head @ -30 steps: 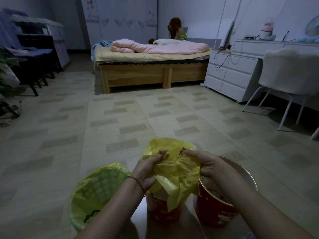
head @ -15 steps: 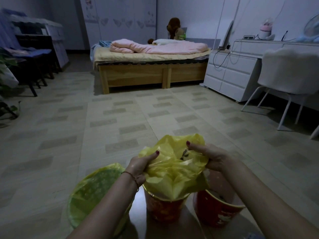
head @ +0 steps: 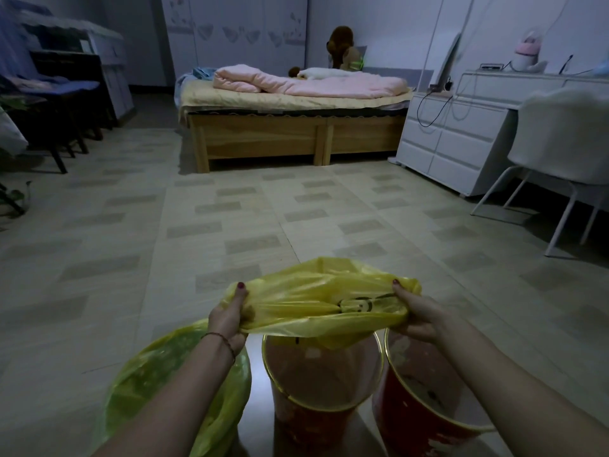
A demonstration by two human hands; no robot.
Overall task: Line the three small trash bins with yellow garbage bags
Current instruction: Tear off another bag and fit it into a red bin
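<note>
A yellow garbage bag [head: 316, 301] is stretched wide between my hands above the middle red bin [head: 321, 400]. My left hand [head: 229, 319] grips the bag's left edge and my right hand [head: 413, 313] grips its right edge. The bag's lower fold hangs just over the middle bin's gold rim. A second red bin [head: 418, 420] stands to the right, unlined, partly hidden by my right forearm. On the left stands a bin lined with a yellow bag [head: 158, 380], partly behind my left forearm.
The bins stand on a tiled floor [head: 230, 225]. A wooden bed [head: 296, 133] with pink bedding is at the back. A white dresser [head: 454, 140] and white chair [head: 560, 153] are at the right, dark chairs [head: 62, 103] at the left.
My hands have moved apart and pulled the bunched bag open into a wide span. The middle bin's rim and inside, covered before, now show under the bag.
</note>
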